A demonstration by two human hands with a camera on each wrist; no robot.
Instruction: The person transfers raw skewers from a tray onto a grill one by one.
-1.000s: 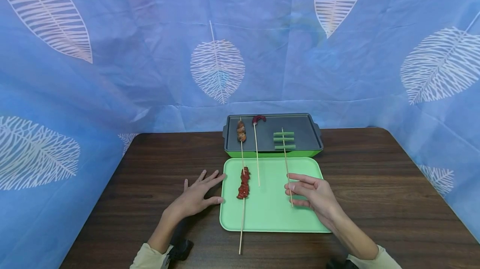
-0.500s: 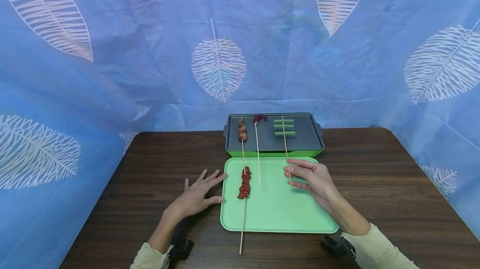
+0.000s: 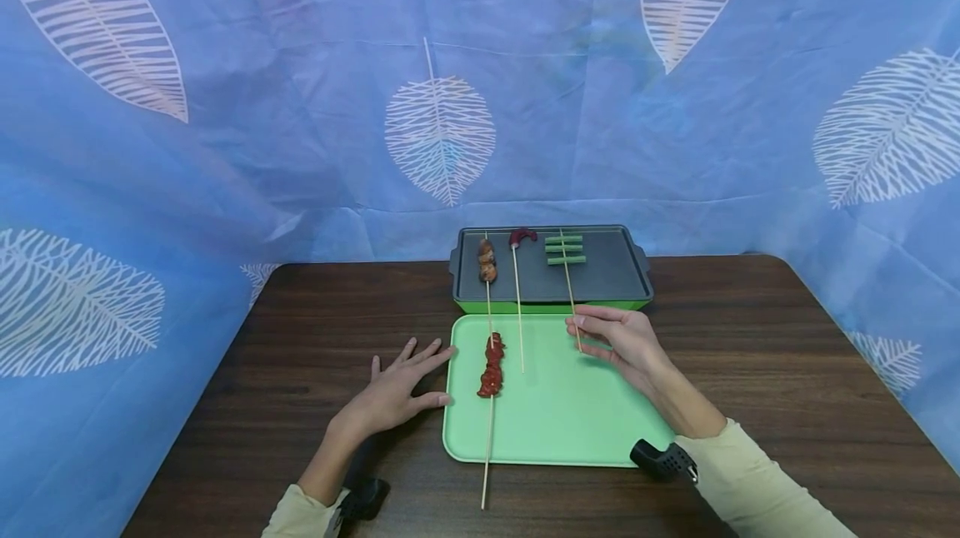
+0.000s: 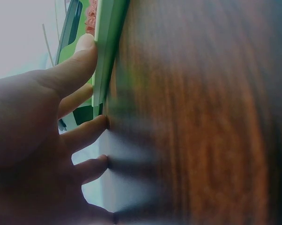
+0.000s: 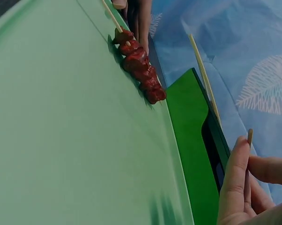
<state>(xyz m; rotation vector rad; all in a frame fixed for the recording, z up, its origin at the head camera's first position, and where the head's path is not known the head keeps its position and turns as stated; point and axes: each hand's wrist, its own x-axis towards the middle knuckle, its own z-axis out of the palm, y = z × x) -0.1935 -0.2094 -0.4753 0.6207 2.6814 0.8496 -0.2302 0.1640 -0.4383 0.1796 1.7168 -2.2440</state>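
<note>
My right hand (image 3: pixel 626 346) pinches the lower stick of a skewer of green vegetable pieces (image 3: pixel 566 261), whose green end overlaps the dark griddle (image 3: pixel 615 276). In the right wrist view, thumb and fingers (image 5: pixel 237 176) close on the thin stick. With fingers spread, my left hand (image 3: pixel 390 396) rests beside the light green tray (image 3: pixel 577 430); its thumb (image 4: pixel 86 43) is at the tray's rim, and other fingertips touch the table. On the tray's left side lies a red meat skewer (image 3: pixel 491 367), its stick sticking out past the front edge.
A brown meat skewer (image 3: pixel 487 261) and one with a curled dark red piece (image 3: pixel 522 235) lie on the griddle, sticks hanging over its front. The griddle has a green base (image 3: pixel 472 307) right behind the tray. Dark wooden table (image 3: pixel 750 371); blue leaf-print cloth (image 3: pixel 525 105) behind.
My right hand has moved forward, away from me, carrying the green vegetable skewer further over the griddle and slightly left. The left hand has stayed in place.
</note>
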